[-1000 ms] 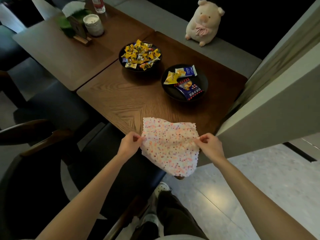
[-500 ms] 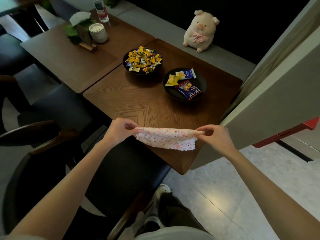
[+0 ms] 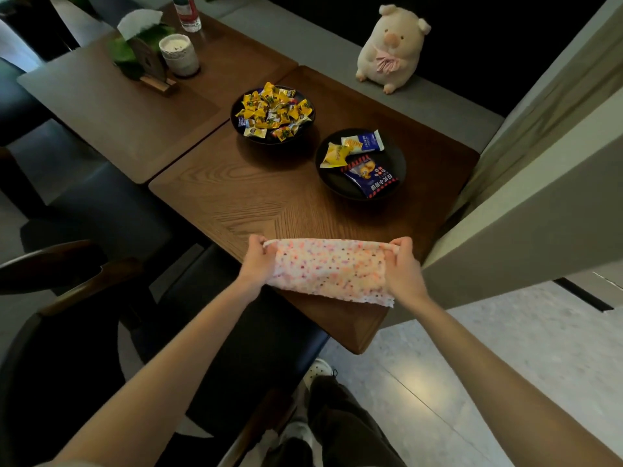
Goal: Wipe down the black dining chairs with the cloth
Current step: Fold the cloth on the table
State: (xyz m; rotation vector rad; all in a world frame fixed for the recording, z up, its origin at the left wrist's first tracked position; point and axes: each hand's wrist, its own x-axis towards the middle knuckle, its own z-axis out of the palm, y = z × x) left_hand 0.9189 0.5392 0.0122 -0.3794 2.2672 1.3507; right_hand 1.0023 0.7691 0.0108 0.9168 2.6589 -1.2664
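Because the room is dim, the black chairs point(image 3: 236, 358) along the near side of the wooden table point(image 3: 236, 197) show only as dark masses — the closest one's seat is tucked partly under the table edge, and its curved wooden back rail point(image 3: 67, 294) runs out of view at the left. The bottle point(image 3: 187, 11) at the far end is cut off by the top edge, so only its lower part shows. Print on the wrappers in the two dark bowls point(image 3: 362, 193) is too small to read.

The speckled cloth point(image 3: 330, 269) is stretched flat between both hands over the near corner of the table (whether it rests on the wood or hangs just above it cannot be told). The left hand point(image 3: 258, 261) pinches the cloth's left edge, fingers curled over it; the right hand point(image 3: 404, 264) grips the right edge the same way — both closed on the fabric. The cloth's lower right corner droops past the right wrist. A plush pig point(image 3: 391, 45) sits on the grey ledge beyond the table.
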